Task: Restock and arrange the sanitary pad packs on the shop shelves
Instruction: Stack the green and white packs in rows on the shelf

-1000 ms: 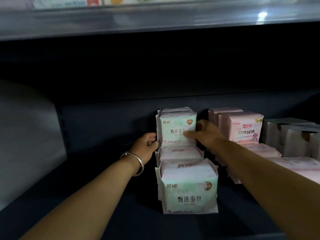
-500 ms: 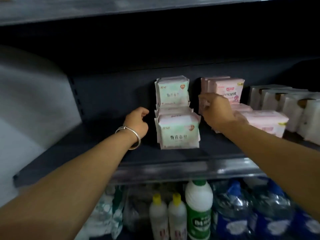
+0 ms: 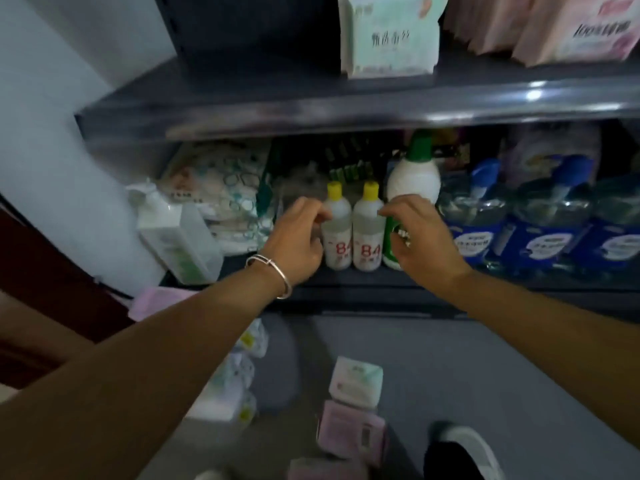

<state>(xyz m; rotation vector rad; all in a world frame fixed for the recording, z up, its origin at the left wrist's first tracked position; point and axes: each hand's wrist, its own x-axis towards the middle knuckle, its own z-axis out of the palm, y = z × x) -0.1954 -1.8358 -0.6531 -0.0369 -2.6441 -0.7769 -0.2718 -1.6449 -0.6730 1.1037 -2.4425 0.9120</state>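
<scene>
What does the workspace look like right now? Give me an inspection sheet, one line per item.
Surface: dark shelf above, grey floor below.
Job's things: green pad pack and pink pad packs stand on the shelf; a green pack and pink pack lie on the floor.
Clutter: two yellow-capped bottles, a green-capped white bottle and blue-labelled bottles on the lower shelf; pump bottle at its left end.
Grips: left hand and right hand both loosely curled, holding nothing, in front of the bottles.
Cables: nothing seen.
Surroundings: pale wall at left; a shoe on the floor.
</scene>
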